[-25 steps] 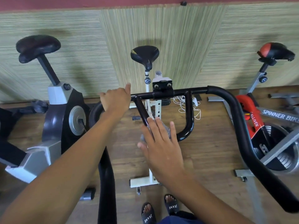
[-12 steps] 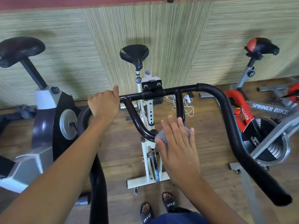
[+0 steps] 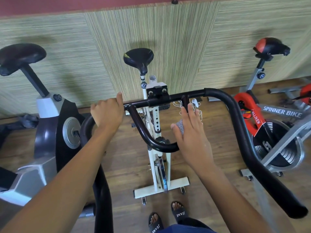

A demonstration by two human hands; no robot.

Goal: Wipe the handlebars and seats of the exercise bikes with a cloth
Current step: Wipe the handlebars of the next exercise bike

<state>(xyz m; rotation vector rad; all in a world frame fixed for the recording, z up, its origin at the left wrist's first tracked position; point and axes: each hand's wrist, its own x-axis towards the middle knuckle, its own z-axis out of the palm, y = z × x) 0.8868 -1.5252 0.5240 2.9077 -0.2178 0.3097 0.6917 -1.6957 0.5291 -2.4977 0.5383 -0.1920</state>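
Black tubing forms the handlebars [image 3: 215,94] of the white exercise bike [image 3: 148,190]. The left hand [image 3: 107,113] curls around the bar's left bend, thumb lying along the crossbar. The right hand [image 3: 190,133] lies flat, fingers straight, pressing a speckled grey cloth [image 3: 179,126] (mostly hidden under the palm) against the right arm of the inner loop. The black seat [image 3: 138,58] stands beyond the crossbar.

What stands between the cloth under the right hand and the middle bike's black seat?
The handlebar crossbar and its black clamp run across that path, beyond the right hand and grey cloth on the inner loop. The seat lies behind them; the hand would likely go over the bar.
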